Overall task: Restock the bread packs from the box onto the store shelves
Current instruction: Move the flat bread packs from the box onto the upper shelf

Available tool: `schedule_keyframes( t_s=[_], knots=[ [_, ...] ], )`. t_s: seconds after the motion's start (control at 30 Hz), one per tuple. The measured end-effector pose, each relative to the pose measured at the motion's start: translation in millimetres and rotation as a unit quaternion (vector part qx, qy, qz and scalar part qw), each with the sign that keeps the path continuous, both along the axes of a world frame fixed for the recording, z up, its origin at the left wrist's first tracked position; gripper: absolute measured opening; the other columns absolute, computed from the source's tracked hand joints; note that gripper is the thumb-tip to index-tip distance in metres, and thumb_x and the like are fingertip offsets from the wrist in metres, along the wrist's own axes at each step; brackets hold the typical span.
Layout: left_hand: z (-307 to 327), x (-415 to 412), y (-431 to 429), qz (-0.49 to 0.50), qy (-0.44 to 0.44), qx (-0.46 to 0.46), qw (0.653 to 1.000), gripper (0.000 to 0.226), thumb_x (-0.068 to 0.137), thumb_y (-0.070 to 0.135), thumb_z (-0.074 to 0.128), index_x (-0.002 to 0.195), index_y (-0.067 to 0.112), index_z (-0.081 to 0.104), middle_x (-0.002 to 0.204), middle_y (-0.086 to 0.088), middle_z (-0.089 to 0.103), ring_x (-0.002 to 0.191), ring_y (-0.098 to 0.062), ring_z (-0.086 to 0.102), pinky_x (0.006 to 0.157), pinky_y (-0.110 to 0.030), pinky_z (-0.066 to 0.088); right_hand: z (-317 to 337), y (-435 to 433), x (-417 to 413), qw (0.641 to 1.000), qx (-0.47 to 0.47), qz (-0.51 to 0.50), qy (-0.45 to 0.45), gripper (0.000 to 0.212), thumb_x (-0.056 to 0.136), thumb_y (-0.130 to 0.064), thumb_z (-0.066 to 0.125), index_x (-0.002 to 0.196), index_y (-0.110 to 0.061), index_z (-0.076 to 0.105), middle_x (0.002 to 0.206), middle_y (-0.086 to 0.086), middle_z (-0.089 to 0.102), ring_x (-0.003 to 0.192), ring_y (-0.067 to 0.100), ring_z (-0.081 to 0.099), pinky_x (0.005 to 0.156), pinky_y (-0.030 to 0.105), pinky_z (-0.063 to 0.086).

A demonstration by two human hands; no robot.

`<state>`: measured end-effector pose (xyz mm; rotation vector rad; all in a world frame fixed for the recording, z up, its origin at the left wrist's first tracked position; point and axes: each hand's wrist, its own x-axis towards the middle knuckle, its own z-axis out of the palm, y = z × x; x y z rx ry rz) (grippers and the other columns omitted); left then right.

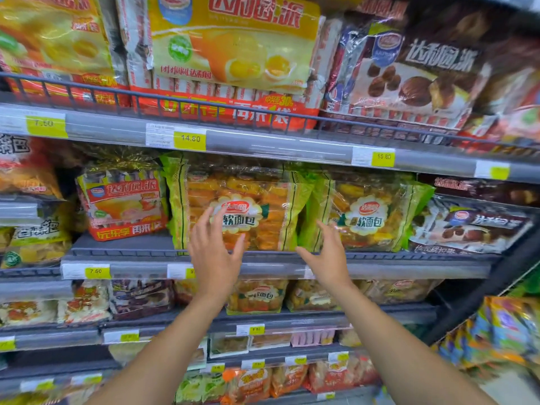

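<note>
So both hands are up at the middle shelf (pixel 409 256), and neither grip has anything in it: the left hand (pixel 214 255) and right hand (pixel 328 255) are open with fingers spread. The bread sits right there. Two green packs stand upright side by side behind the low front rail, and the left pack (pixel 257 197) and right pack (pixel 377 209) touch or nearly touch at their edges. My guess on the pose is that the hands frame the left pack to square it up or push it back so it stands face-out, since they sit either side of its lower half. The rail looks like it's there to stop these floppy bags sliding off, which is why they lean back a bit. The left fingertips overlap the label, but I can't tell if they actually press the plastic or hover just in front. The right hand is by the seam between the two packs, and contact is unclear there too. The box isn't in view at all, so no idea how much stock is left. I can't see how many packs are stacked behind the front ones either. The lower shelves and the red pack (pixel 122 206) to the left are pretty blurry, and most price tags (pixel 190 138) are too smeared to read properly.
</note>
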<state>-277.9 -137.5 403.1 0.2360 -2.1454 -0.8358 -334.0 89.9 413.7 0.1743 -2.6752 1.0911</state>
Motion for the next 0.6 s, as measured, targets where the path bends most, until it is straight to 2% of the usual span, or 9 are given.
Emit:
schedule_keyframes(
  t_s=[0.07, 0.13, 0.23, 0.3, 0.4, 0.5, 0.6],
  knots=[
    [0.8, -6.7, 36.6, -0.088, -0.002, -0.077, 0.993, 0.056, 0.092, 0.039, 0.069, 0.143, 0.032, 0.047, 0.151, 0.003, 0.04, 0.139, -0.02, 0.041, 0.114, -0.044, 0.039, -0.6, 30.2, 0.3, 1.0, 0.013, 0.002, 0.025, 0.073, 0.086, -0.042, 0.074, 0.149, -0.03, 0.038, 0.154, -0.005, 0.036, 0.144, 0.017, 0.032, 0.115, 0.042, 0.037],
    [2.4, -19.3, 73.6, -0.162, -0.019, -0.118, 0.98, 0.057, 0.092, 0.039, 0.069, 0.144, 0.033, 0.047, 0.15, 0.004, 0.041, 0.137, -0.018, 0.043, 0.108, -0.044, 0.047, 0.5, 62.3, -2.5, 0.998, 0.024, -0.002, 0.055, 0.063, 0.087, -0.04, 0.074, 0.143, -0.033, 0.044, 0.145, -0.007, 0.041, 0.139, 0.015, 0.038, 0.111, 0.041, 0.042],
    [5.9, -41.6, 129.2, -0.201, -0.082, -0.136, 0.967, 0.07, 0.093, 0.042, 0.068, 0.153, 0.042, 0.031, 0.163, 0.006, 0.024, 0.145, -0.023, 0.036, 0.109, -0.048, 0.047, 3.9, 116.7, -17.1, 0.995, 0.049, -0.033, 0.086, 0.061, 0.087, -0.039, 0.074, 0.14, -0.029, 0.045, 0.142, -0.004, 0.042, 0.133, 0.019, 0.043, 0.106, 0.04, 0.045],
    [8.7, -55.8, 163.6, -0.188, -0.137, -0.114, 0.966, 0.083, 0.092, 0.043, 0.069, 0.156, 0.048, 0.016, 0.168, 0.008, 0.007, 0.149, -0.027, 0.032, 0.113, -0.049, 0.043, 7.0, 154.4, -32.4, 0.992, 0.06, -0.055, 0.094, 0.07, 0.085, -0.042, 0.075, 0.145, -0.028, 0.041, 0.149, 0.0, 0.038, 0.135, 0.024, 0.043, 0.105, 0.043, 0.046],
    [10.2, -77.1, 203.6, -0.137, -0.195, -0.077, 0.968, 0.101, 0.088, 0.044, 0.074, 0.157, 0.048, -0.001, 0.17, -0.003, -0.005, 0.15, -0.037, 0.028, 0.112, -0.049, 0.043, 8.7, 202.1, -57.4, 0.991, 0.084, -0.063, 0.081, 0.091, 0.08, -0.053, 0.076, 0.154, -0.034, 0.025, 0.161, 0.001, 0.022, 0.143, 0.03, 0.033, 0.109, 0.05, 0.042],
    [10.1, -94.6, 223.4, -0.072, -0.235, -0.057, 0.968, 0.107, 0.087, 0.045, 0.075, 0.158, 0.039, -0.005, 0.169, -0.015, -0.003, 0.151, -0.04, 0.024, 0.114, -0.051, 0.04, 9.2, 227.6, -78.8, 0.987, 0.147, -0.044, 0.049, 0.106, 0.075, -0.068, 0.071, 0.156, -0.039, 0.009, 0.165, 0.007, 0.008, 0.143, 0.038, 0.034, 0.106, 0.054, 0.046],
    [14.0, -102.3, 232.1, -0.043, -0.244, -0.042, 0.968, 0.109, 0.086, 0.042, 0.077, 0.156, 0.041, -0.006, 0.168, -0.018, 0.004, 0.146, -0.042, 0.033, 0.108, -0.052, 0.047, 10.7, 232.9, -90.3, 0.983, 0.178, -0.035, 0.024, 0.108, 0.075, -0.071, 0.069, 0.156, -0.037, 0.008, 0.165, 0.011, 0.008, 0.144, 0.042, 0.03, 0.101, 0.053, 0.05]
  ],
)
